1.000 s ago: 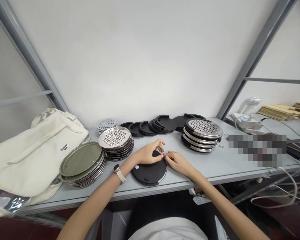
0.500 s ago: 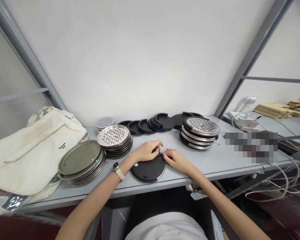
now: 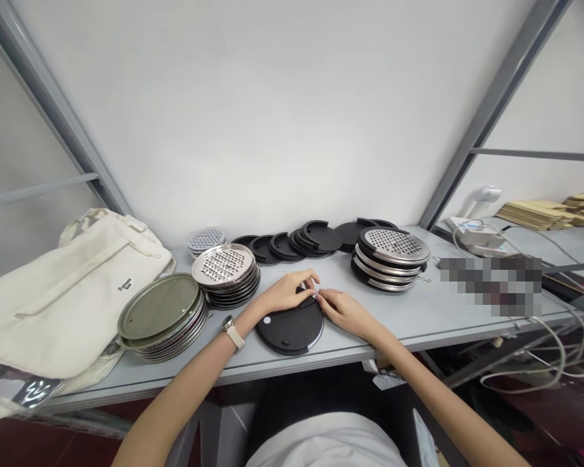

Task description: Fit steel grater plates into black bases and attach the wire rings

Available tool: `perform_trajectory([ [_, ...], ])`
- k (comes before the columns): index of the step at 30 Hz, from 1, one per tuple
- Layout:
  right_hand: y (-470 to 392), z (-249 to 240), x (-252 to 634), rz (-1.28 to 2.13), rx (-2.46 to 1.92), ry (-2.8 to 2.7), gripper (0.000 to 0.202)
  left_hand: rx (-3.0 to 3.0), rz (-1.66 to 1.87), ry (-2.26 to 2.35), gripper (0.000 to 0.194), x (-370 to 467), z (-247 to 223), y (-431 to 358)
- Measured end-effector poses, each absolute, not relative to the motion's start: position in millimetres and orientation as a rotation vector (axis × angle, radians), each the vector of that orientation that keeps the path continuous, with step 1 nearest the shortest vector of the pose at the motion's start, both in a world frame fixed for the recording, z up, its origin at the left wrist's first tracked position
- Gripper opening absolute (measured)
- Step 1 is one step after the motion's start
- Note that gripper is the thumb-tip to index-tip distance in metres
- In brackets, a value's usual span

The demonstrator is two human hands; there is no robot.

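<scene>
A round black disc (image 3: 292, 331) lies flat near the front edge of the table, with a white dot on its left side and a small knob toward the front. At its far right rim is a small metal wire loop (image 3: 315, 295), mostly covered by fingertips. My left hand (image 3: 286, 292) reaches over the back of the disc, thumb and fingers pinched at the loop. From the right, my right hand (image 3: 343, 310) meets it, its thumb and index finger closed on the same loop. The fingertips of both hands nearly touch.
Stacked grater discs (image 3: 224, 266) and green round plates (image 3: 159, 308) stand left, beside a cream bag (image 3: 78, 292). Black holders (image 3: 324, 237) line the wall. More graters in black holders (image 3: 394, 250) are stacked right. Cables (image 3: 559, 344) hang at the far right.
Both hands stay at the disc's rim; the fingers have shifted slightly and now cover more of the wire loop. The disc has hardly moved.
</scene>
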State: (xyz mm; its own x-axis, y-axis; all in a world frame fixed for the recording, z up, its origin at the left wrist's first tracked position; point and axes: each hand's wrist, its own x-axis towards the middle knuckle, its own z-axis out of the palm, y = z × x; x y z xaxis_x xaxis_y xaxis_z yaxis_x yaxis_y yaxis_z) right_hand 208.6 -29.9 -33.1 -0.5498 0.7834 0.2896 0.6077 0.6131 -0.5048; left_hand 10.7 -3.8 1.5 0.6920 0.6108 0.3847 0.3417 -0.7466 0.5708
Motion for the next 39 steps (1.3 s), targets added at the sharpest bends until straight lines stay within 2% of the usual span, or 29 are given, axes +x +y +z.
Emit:
perform_trajectory([
  [4,-30.8,-32.1,208.8,0.485,-1.077,-2.354,0.035,2.434,0.781,0.734,0.010,10.5,0.7,-2.3],
  [16,-33.5,-27.6,209.8,0.503,-1.086,-2.342,0.047,2.433,0.756,0.745,0.011,10.0,-1.1,0.1],
  [25,-32.3,-29.5,209.6,0.485,-1.073,-2.330,0.044,2.374,0.745,0.721,0.014,10.9,1.6,-0.4],
  [29,-32.7,-28.7,209.0,0.458,-1.085,-2.271,0.035,2.358,0.749,0.730,0.014,11.3,1.8,-1.6],
  [39,-32.7,-29.0,207.7,0.588,-1.046,-2.193,0.031,2.356,0.759,0.760,0.013,12.4,1.8,-3.2],
])
